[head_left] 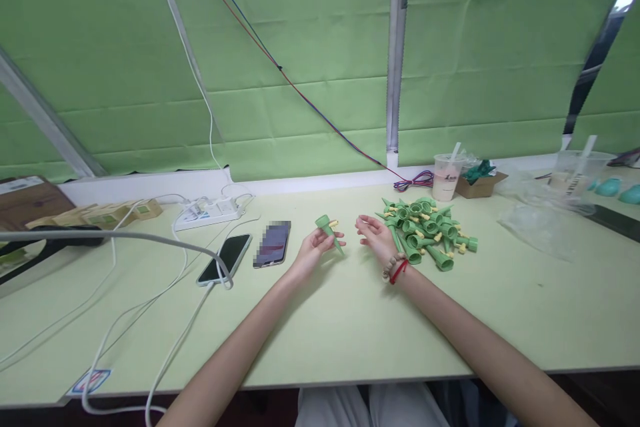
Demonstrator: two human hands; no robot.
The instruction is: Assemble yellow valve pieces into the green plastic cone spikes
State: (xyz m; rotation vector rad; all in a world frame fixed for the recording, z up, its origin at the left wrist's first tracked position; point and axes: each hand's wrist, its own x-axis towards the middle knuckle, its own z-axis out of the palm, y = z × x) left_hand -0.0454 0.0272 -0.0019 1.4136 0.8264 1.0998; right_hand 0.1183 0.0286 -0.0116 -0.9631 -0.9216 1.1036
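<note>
My left hand [314, 248] holds a green cone-shaped plastic spike [329, 229] with a small yellow piece on its side, its wide end up and to the left. My right hand [375, 235] is just to the right of it, palm up, fingers apart and holding nothing. A beaded bracelet and a red string sit on that wrist. Directly right of my right hand lies a pile of several identical green spikes [426, 230] with yellow pieces on the pale green table [325, 327].
Two phones [225, 258] [273, 243] lie left of my hands, one on a white cable. A white power strip [207, 212] sits behind them. Two drink cups [446, 175] [570, 173], a small cardboard box [480, 181] and clear plastic bags [537, 223] stand at the right.
</note>
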